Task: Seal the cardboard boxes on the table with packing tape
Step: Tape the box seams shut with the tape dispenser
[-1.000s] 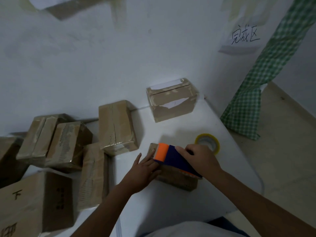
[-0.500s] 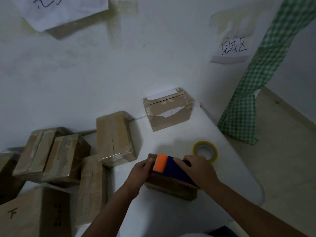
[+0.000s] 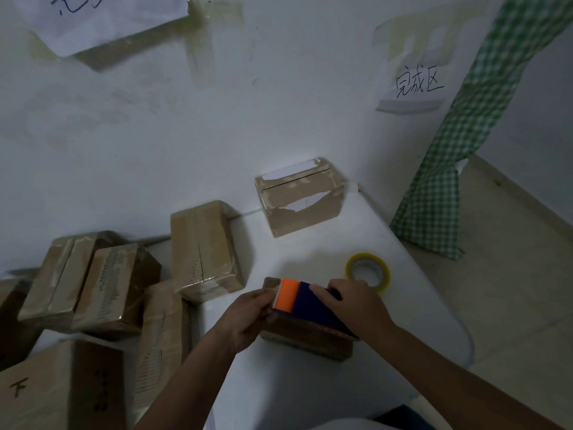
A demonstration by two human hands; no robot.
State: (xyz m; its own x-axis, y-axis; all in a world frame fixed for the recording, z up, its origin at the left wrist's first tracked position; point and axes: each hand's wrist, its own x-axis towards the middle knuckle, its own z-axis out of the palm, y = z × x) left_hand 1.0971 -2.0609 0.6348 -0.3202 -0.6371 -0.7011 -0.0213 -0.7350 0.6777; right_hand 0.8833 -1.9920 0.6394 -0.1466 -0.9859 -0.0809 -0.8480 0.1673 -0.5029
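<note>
Tape dispenser [image 3: 305, 305] is lying atop the box [image 3: 305, 338] at six o'clock; right hand [image 3: 356, 305] is curling over it, left hand [image 3: 252, 315] pinching its orange end. Weak bracing is risking crooked tape.

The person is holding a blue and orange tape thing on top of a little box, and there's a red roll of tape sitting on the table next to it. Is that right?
Almost. The roll of tape is yellow, not red; the head view shows it lying flat on the table just beyond the right hand. The rest holds: both hands, the left hand too, are on the blue and orange tape dispenser on top of the small box.
</note>
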